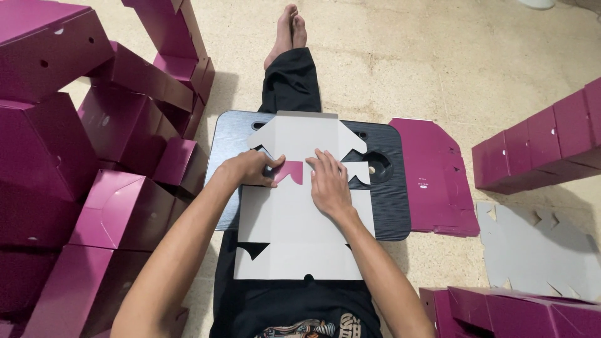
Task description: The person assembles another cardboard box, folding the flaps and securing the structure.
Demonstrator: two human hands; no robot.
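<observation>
the left hand [250, 169] lies curled, knuckles up, its fingertips pressing down on a small magenta flap [290, 171] at the middle of a flat grey box blank [294, 231]. the right hand [328, 178] is laid flat and open just beside it, fingers spread a little and pressed onto the same blank next to the flap. neither hand grips anything; both only press. the blank rests grey side up on a dark ribbed lap board [391, 206] across the person's outstretched legs on the floor. to the left, folded magenta boxes [119, 206] are heaped in a pile. right of the board lies a stack of flat magenta blanks [435, 175], near it a loose grey blank [538, 250], and more folded magenta boxes [544, 147] stand in a row beyond.
</observation>
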